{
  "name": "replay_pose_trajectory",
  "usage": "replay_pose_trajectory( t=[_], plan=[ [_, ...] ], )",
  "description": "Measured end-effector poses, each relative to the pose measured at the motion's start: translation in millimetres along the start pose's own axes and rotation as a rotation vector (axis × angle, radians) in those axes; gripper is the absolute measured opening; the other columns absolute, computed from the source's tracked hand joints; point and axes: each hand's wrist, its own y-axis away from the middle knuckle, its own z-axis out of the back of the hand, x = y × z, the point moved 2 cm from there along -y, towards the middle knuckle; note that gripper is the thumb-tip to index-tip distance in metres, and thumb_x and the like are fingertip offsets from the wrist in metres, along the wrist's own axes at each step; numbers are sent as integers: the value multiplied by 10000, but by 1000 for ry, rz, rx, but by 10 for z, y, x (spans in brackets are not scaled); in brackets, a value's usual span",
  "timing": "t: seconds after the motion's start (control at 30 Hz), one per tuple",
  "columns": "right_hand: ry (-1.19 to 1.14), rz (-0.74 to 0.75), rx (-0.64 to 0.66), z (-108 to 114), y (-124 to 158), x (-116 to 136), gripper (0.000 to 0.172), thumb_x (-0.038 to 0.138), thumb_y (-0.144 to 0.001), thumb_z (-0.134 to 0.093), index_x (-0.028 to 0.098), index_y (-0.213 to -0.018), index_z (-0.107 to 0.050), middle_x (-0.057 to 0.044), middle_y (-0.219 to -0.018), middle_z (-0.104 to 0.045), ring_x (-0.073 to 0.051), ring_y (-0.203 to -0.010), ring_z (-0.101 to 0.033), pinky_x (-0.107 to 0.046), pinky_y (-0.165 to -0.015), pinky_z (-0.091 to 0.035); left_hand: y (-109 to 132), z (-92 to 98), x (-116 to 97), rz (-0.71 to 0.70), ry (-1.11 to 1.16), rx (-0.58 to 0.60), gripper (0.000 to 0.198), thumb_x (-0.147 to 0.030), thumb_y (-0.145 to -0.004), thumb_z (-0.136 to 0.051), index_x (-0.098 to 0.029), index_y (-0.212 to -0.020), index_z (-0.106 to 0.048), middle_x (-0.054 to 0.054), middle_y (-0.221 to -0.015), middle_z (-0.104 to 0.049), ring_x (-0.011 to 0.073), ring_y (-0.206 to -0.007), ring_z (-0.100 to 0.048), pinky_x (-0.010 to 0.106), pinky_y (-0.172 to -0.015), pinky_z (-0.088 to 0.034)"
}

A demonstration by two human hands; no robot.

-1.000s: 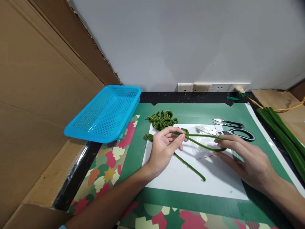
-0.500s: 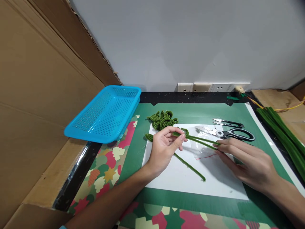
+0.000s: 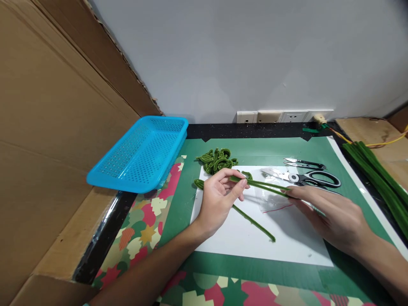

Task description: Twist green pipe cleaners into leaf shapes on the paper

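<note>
Basket (image 3: 127,185) at the far left sits partly past the edge of the desk (image 3: 223,130), perhaps to leave the middle free for handwork. Right of it, a heap (image 3: 216,160) of curled green pieces lies behind the left hand (image 3: 219,197), apparently gathered there to stay out of the way. That hand pinches one end of a fuzzy green strip (image 3: 264,184) between thumb and fingers, seemingly as the steady anchor. Beneath it, a loose stem (image 3: 255,224) slants across the white paper (image 3: 223,244), whose pale surface would make dark green easy to see.

The strip runs as two nearly parallel strands, raised above the paper and a clear bag (image 3: 267,202), from the left hand to the right. With a hold at each end, the strands probably stay straight. Snips (image 3: 304,164) and scissors (image 3: 318,177) lie just beyond the right hand (image 3: 334,216), handles toward that side, likely for easy reach. The right hand's fingertips are closed on the strip's other end; the hands are well apart. At the far right, a bundle (image 3: 379,182) of long green lengths lies along the desk's side, presumably as supply.
</note>
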Motion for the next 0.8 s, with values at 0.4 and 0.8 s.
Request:
replay_pose_trajectory(
  t=[0.4,0.8],
  plan=[
    [9,-68,-10,21,-39,40,166,325,-1099,-606,192,-1196,-627,-70,-1010,-810,-195,-845,-810,-264,-804,-641,21,-10,-7,-13,0,10,214,-321,-903,-841,-158,-973,-723,12,-786,-714,100,-609,-670,235,-608,-542],
    [-38,-218,-156,67,-51,28,116,270,-1037,-717,263,-1152,-731,-2,-1017,-845,-198,-838,-831,-296,-809,-693,30,-26,-16,-24,11,21,183,-297,-917,-826,-157,-954,-713,2,-747,-701,103,-596,-679,231,-595,-556]
  ],
)
